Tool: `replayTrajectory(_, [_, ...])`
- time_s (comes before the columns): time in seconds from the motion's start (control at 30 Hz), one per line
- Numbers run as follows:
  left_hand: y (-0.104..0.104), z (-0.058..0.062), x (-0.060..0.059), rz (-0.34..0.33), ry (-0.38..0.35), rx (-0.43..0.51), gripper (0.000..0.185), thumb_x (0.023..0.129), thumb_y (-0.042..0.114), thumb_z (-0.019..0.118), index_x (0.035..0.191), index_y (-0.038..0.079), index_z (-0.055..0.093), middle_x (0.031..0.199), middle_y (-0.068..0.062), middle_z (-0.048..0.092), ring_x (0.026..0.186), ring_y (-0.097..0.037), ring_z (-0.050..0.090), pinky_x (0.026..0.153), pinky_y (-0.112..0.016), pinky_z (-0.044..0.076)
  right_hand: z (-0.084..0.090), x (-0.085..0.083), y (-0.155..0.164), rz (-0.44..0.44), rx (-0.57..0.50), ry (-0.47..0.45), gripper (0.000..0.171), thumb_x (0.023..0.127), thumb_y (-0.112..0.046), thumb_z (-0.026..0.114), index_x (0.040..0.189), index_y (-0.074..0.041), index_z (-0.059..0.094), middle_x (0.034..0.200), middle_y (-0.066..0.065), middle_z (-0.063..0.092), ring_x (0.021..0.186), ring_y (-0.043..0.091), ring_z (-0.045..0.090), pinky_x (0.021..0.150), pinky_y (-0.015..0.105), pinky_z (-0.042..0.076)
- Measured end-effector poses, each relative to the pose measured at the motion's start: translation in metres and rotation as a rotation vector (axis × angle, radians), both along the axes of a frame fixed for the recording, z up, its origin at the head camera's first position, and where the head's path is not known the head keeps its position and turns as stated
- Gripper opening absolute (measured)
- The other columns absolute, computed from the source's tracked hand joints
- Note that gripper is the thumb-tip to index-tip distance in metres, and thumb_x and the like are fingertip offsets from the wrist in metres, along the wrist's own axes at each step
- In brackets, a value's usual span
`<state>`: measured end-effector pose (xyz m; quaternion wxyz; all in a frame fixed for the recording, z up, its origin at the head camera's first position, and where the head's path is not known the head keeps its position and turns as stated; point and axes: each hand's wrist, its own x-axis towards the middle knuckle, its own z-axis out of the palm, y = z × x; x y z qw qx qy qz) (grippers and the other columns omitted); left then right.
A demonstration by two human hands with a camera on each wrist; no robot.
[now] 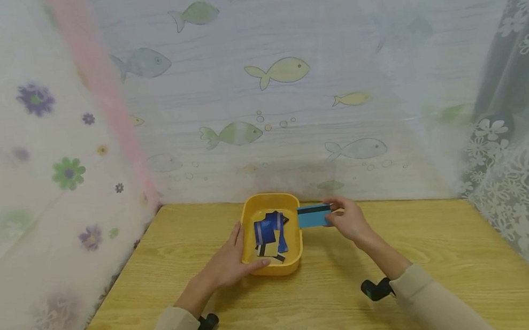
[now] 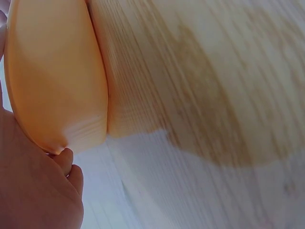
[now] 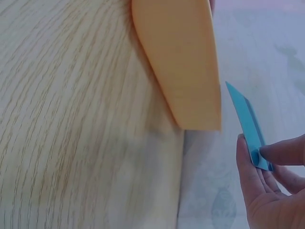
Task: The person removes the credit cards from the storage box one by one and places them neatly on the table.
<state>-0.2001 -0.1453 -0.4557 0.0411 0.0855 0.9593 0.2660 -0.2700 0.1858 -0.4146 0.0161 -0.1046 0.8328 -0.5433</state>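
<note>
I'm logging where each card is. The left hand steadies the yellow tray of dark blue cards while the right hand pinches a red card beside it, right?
Not quite: the card pinched by the right hand is light blue with a dark stripe, not red, as the head view shows. The rest holds: the left hand steadies the yellow tray holding dark blue cards.

1. A right hand [image 3: 267, 191] at the lower right pinches a light blue card [image 3: 248, 125] by its lower end, thumb on top.
2. The card rises edge-on, just beside a yellow tray [image 3: 183, 57].
3. The tray rests on a pale wooden table [image 3: 66, 124].
</note>
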Motion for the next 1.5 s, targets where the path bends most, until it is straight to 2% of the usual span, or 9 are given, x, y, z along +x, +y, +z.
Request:
replayTrajectory(0.1, [0.000,-0.001,0.001,0.002,-0.003,0.000,0.127,0.081,0.085,0.059,0.165,0.013,-0.004,0.172,-0.006,-0.006,0.153,-0.036,0.024,0.120,-0.054,0.029,-0.001,-0.002,0.003,-0.004,-0.005,-0.003,0.043,0.100,0.001,0.060,0.142,0.002,0.055,0.130,0.026,0.051,0.114,0.041,0.064,0.084,0.046,0.057])
replayTrajectory(0.33, [0.000,0.000,0.000,-0.008,0.015,-0.001,0.125,0.082,0.082,0.059,0.165,0.012,-0.003,0.173,-0.009,-0.002,0.152,-0.037,0.026,0.119,-0.055,0.031,-0.003,-0.005,0.010,-0.013,-0.019,-0.006,0.043,0.099,0.003,0.058,0.142,0.004,0.054,0.128,0.029,0.049,0.110,0.040,0.066,0.087,0.051,0.058])
replayTrajectory(0.63, [0.002,0.000,-0.001,-0.009,-0.005,-0.010,0.127,0.080,0.086,0.057,0.165,0.013,-0.003,0.173,-0.006,-0.004,0.152,-0.038,0.027,0.118,-0.055,0.032,-0.005,-0.008,0.021,-0.039,0.025,-0.009,0.043,0.099,0.003,0.057,0.142,0.004,0.054,0.126,0.026,0.050,0.109,0.040,0.064,0.079,0.045,0.056])
replayTrajectory(0.87, [0.001,0.002,-0.001,-0.008,-0.004,-0.007,0.128,0.080,0.087,0.057,0.165,0.012,-0.004,0.173,-0.007,-0.004,0.153,-0.036,0.025,0.119,-0.054,0.030,-0.007,-0.016,0.025,-0.046,0.030,-0.022,0.045,0.099,0.003,0.056,0.143,0.005,0.053,0.128,0.028,0.049,0.106,0.037,0.064,0.083,0.046,0.057])
replayTrajectory(1.03, [0.000,0.000,-0.003,-0.012,0.003,-0.009,0.127,0.081,0.085,0.057,0.165,0.011,-0.003,0.173,-0.009,-0.003,0.153,-0.037,0.024,0.119,-0.054,0.030,-0.009,-0.019,0.027,-0.061,0.056,-0.021,0.044,0.099,0.002,0.056,0.143,0.004,0.053,0.129,0.028,0.049,0.110,0.040,0.062,0.084,0.048,0.056])
replayTrajectory(1.17, [0.000,0.000,-0.004,-0.013,0.002,-0.013,0.129,0.079,0.088,0.055,0.165,0.011,-0.003,0.173,-0.009,-0.003,0.153,-0.037,0.025,0.119,-0.055,0.031,-0.012,-0.021,0.029,-0.070,0.076,-0.028,0.044,0.099,0.002,0.057,0.142,0.005,0.053,0.130,0.028,0.049,0.114,0.041,0.058,0.081,0.042,0.055])
replayTrajectory(1.3, [0.000,0.000,-0.003,-0.010,0.001,-0.012,0.130,0.079,0.089,0.056,0.165,0.011,-0.003,0.173,-0.009,-0.003,0.153,-0.037,0.025,0.119,-0.054,0.030,-0.018,-0.023,0.030,-0.078,0.081,-0.037,0.043,0.098,0.004,0.058,0.141,0.007,0.054,0.127,0.029,0.050,0.109,0.039,0.055,0.077,0.036,0.054])
replayTrajectory(1.5, [0.000,-0.001,-0.003,-0.006,0.006,-0.012,0.129,0.079,0.088,0.056,0.165,0.011,-0.001,0.173,-0.009,-0.002,0.153,-0.036,0.025,0.119,-0.054,0.030,-0.025,-0.029,0.030,-0.097,0.078,-0.066,0.044,0.096,0.006,0.057,0.140,0.008,0.054,0.125,0.029,0.049,0.103,0.035,0.054,0.077,0.040,0.055])
